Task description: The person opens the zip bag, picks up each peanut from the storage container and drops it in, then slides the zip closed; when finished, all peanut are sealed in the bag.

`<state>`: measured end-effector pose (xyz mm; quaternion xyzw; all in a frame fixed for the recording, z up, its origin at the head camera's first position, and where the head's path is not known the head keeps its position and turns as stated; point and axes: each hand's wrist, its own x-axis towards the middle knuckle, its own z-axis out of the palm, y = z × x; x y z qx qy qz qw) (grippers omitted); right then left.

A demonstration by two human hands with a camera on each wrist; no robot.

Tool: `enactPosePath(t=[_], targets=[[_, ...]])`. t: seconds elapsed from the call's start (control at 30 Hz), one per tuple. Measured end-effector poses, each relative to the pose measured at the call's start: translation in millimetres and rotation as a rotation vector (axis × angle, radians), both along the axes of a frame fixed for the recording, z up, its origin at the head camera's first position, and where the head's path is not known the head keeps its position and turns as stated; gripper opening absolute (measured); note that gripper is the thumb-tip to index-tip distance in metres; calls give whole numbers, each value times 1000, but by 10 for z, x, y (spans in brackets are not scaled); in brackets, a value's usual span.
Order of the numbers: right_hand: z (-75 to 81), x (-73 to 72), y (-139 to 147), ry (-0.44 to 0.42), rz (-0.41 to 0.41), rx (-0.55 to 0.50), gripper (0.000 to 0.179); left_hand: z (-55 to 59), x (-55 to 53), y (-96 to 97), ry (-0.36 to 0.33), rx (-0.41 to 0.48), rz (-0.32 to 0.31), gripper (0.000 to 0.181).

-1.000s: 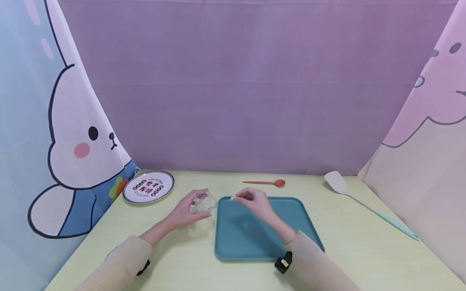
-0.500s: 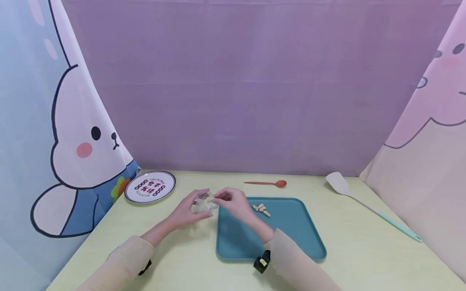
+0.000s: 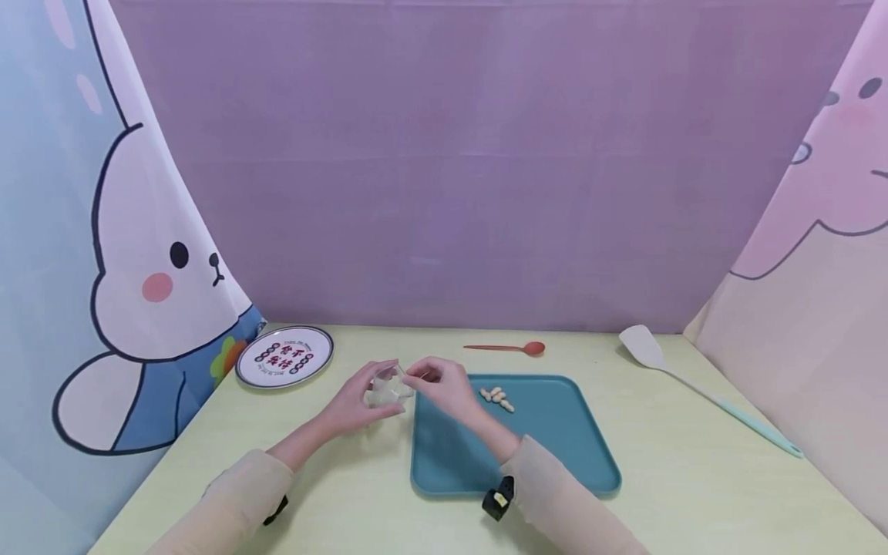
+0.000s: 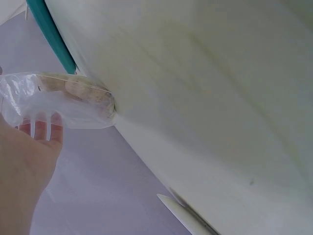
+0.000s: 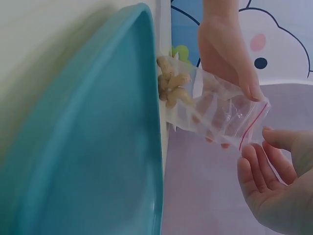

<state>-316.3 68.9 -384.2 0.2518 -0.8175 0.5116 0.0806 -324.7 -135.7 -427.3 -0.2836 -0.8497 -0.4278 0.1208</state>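
Observation:
A clear zip bag (image 5: 215,107) with a red strip along its mouth is gripped by my left hand (image 3: 354,401), above the table left of the tray. Several peanuts (image 5: 171,85) lie in its bottom end. In the left wrist view, my left fingers (image 4: 41,129) lie along the bag's side. My right hand (image 3: 444,385) is right at the bag's mouth, with thumb and index slightly apart and no peanut showing between them. More peanuts (image 3: 498,398) lie in a small group on the teal tray (image 3: 534,447).
A white plate (image 3: 284,357) with red characters stands at the back left. An orange-red spoon (image 3: 533,348) lies behind the tray. To the right lies a white spatula (image 3: 641,347) with a mint handle. A purple cloth (image 3: 451,169) hangs behind the table.
My right hand has moved left from over the tray to the bag's mouth, and the pale piece it pinched no longer shows at its fingertips. My left hand has kept its place on the bag.

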Motion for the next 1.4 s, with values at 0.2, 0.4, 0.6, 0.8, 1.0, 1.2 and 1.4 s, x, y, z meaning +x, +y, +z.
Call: enactPosePath(t=[0.2, 0.4, 0.6, 0.8, 1.0, 1.2, 1.4], targets=[[46, -51, 174, 9, -42, 3, 16, -5, -3, 5, 4, -5, -3, 73], [92, -87, 466, 26, -89, -26, 15, -12, -6, 0, 22, -4, -5, 72], [60, -93, 798, -32, -172, 19, 14, 1, -18, -1, 7, 5, -13, 72], [-16, -53, 1032, -85, -241, 94, 14, -11, -40, -3, 11, 8, -16, 72], [-125, -22, 1170, -152, -300, 169, 12, -8, -29, -5, 8, 8, -10, 72], [-205, 18, 1241, -210, -304, 267, 17, 9, -15, -2, 3, 3, -6, 72], [-281, 37, 1277, -238, -268, 326, 23, 17, 7, -3, -4, -3, -10, 73]])
